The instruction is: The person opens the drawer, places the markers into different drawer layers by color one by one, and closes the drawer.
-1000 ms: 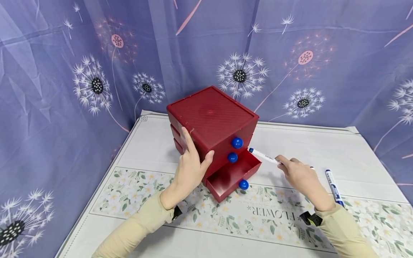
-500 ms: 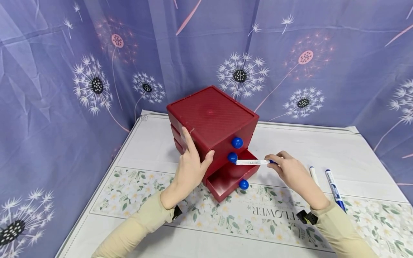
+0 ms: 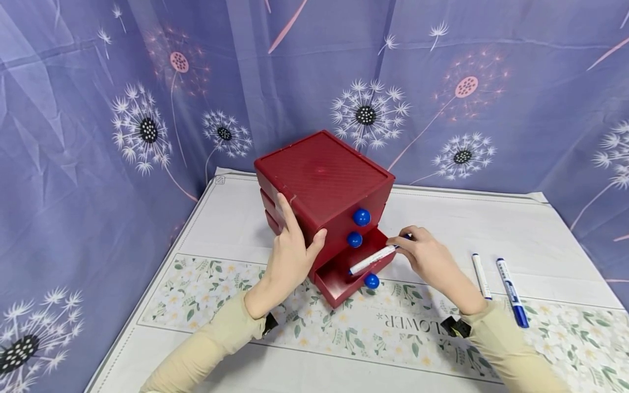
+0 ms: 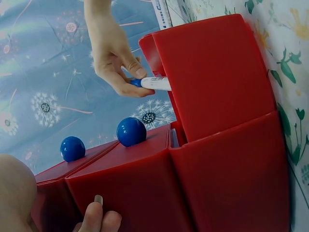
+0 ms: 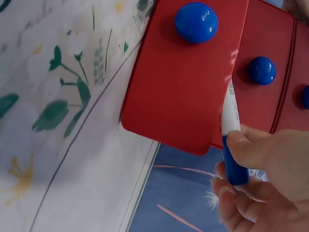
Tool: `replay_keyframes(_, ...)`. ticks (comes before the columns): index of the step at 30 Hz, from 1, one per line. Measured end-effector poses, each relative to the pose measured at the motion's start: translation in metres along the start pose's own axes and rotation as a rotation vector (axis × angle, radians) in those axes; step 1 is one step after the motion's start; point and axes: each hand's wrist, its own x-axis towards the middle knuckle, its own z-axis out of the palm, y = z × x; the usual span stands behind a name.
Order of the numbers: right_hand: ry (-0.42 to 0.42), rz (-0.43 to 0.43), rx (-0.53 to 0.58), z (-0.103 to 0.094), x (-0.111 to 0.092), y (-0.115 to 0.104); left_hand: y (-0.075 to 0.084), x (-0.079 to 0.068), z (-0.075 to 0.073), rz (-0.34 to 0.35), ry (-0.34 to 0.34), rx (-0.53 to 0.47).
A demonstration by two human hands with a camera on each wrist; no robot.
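Note:
A red drawer cabinet [image 3: 321, 177] with blue ball knobs stands on the table, its bottom drawer [image 3: 339, 295] pulled out. My left hand [image 3: 290, 254] rests against the cabinet's near left side, index finger straight along it and thumb at the front corner. In my right hand [image 3: 427, 259] a white marker [image 3: 372, 260] with a blue cap is pinched between thumb and fingers. The marker's far end dips inside the drawer, over its right wall. From the right wrist view, the thumb presses on the blue cap [image 5: 235, 164], and the drawer front hides the marker's other end.
Two more markers lie to the right of my right hand: a thin white marker [image 3: 481, 275] and a thicker white-and-blue marker [image 3: 512, 292]. A floral runner printed FLOWER crosses the white tablecloth [image 3: 236, 360]. Behind the table hangs a purple dandelion curtain [image 3: 304, 71].
My right hand has brought the marker leftward, swinging its far end down from beside the cabinet into the open drawer. The left hand has stayed in place.

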Motion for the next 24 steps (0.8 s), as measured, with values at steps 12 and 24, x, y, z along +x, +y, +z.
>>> replay_keyframes(12, -0.053, -0.110, 0.071, 0.013, 0.007, -0.008, 0.000, 0.000, 0.000, 0.015, 0.014, 0.004)
replay_keyframes(24, -0.113, -0.126, 0.088, 0.017, 0.004, -0.008, 0.000, 0.000, 0.001, 0.002, 0.005, 0.011)
